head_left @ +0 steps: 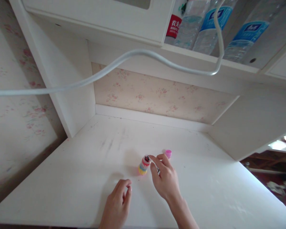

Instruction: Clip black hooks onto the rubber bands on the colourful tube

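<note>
Small striped bottle (143, 167) stands uncapped on the bench (62, 184), dark stuff (147, 158) at its mouth. My right hand (165, 176) has a fingertip (151, 157) near the rim, fingers part-curled; can't tell if it grips anything. My left hand (117, 199) is half-curled, nothing visible in it. Pink cap (168, 154) just beyond the right hand.

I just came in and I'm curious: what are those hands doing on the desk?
A person has their right hand at the top of a small colourful container on the white desk. Dark bits show at its mouth. Something dark and pale also shows by the right hand, too small to make out. The left hand is loosely curled, apart from the container. A pink piece, perhaps a cap, sits beyond the right hand.
</note>
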A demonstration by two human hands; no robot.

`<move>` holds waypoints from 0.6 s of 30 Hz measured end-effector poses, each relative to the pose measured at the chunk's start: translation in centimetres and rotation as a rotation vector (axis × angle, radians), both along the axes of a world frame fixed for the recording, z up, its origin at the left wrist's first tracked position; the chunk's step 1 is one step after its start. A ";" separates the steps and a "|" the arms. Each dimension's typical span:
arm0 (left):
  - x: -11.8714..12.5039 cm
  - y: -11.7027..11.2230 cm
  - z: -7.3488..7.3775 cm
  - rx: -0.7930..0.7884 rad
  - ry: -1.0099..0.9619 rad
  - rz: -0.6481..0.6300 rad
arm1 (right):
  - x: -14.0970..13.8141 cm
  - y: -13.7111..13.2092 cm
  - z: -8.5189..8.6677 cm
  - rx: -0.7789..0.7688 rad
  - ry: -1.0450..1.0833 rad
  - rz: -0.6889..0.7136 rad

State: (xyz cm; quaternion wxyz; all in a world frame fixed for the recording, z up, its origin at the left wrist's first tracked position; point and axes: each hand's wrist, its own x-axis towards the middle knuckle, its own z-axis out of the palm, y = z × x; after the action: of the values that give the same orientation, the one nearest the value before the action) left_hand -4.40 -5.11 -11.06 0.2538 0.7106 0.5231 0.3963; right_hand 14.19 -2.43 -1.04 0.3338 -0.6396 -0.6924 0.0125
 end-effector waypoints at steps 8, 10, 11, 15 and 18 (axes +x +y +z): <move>0.1 0.1 0.2 0.058 0.028 -0.018 | -0.6 -0.2 0.8 0.060 -0.204 0.009; 0.1 0.0 0.3 0.052 0.032 -0.019 | -0.6 -0.1 0.9 0.045 -0.218 0.011; 0.1 0.0 0.3 0.049 0.032 -0.020 | -0.7 -0.1 0.9 0.037 -0.222 0.015; 0.1 -0.1 0.4 0.044 0.032 -0.021 | -0.8 0.0 0.8 0.025 -0.187 0.022; 0.2 -0.1 0.5 0.060 0.043 -0.016 | -0.9 0.2 0.8 -0.014 -0.159 0.020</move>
State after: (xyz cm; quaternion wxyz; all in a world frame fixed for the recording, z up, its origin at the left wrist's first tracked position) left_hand -4.25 -5.21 -10.61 0.2240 0.7304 0.5108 0.3943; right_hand 13.25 -2.25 -0.21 0.2730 -0.6340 -0.7229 -0.0300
